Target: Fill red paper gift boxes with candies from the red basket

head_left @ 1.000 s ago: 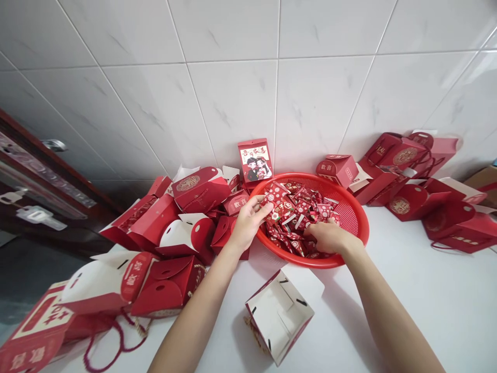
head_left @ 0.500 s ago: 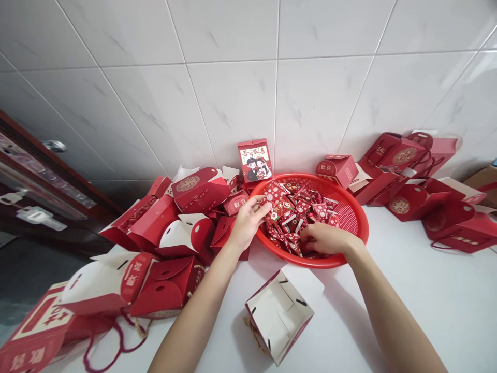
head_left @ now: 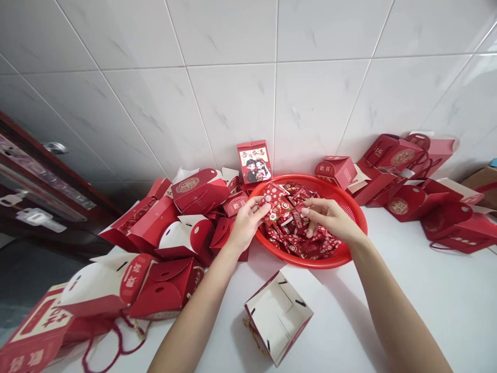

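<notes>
Packets (head_left: 293, 241) fill most of the red basket (head_left: 351, 203), just right of centre in the frame. Looks like you're at the picking-out stage: left hand (head_left: 245, 221) is pinched on a spotted packet (head_left: 276, 197), right hand (head_left: 334, 219) is curled over the pile, can't tell if it's gripping one. Next move probably calls for a gentle lift clear of the rim toward the open box (head_left: 279, 316), lower centre.

Soft shadows fall across the bright white table (head_left: 450, 295).
</notes>
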`<state>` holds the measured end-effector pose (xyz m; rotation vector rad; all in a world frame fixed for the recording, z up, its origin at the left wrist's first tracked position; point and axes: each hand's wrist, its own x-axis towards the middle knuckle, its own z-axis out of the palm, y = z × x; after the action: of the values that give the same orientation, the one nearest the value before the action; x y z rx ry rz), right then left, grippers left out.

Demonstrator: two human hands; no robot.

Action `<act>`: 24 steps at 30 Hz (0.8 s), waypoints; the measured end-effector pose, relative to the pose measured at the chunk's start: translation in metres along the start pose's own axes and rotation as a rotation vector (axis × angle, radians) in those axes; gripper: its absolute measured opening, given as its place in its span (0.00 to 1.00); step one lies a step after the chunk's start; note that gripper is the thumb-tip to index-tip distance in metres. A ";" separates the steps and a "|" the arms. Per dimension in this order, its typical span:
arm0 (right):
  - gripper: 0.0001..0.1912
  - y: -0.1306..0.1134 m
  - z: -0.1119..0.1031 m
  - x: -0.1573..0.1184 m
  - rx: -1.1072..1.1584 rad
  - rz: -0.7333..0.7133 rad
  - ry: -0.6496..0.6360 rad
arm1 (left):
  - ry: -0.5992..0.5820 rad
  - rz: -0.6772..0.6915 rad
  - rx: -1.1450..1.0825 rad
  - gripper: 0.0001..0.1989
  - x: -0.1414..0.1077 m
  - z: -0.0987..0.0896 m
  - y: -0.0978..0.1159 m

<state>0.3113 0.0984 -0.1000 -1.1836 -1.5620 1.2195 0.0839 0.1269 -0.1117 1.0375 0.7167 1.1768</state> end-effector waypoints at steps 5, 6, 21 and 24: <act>0.23 -0.007 -0.001 -0.002 0.055 -0.056 -0.019 | 0.003 0.001 -0.003 0.21 0.000 0.000 0.000; 0.23 -0.008 -0.001 -0.002 0.054 -0.068 -0.016 | 0.002 0.001 -0.004 0.21 0.000 0.000 0.000; 0.35 0.003 -0.002 0.000 0.041 -0.266 -0.008 | -0.013 0.013 -0.015 0.21 0.000 0.000 0.000; 0.36 0.006 -0.001 0.002 0.075 -0.224 -0.010 | -0.009 0.021 -0.030 0.21 0.001 0.000 -0.001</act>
<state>0.3128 0.1009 -0.1060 -0.9285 -1.5946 1.1275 0.0843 0.1273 -0.1124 1.0269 0.6813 1.1969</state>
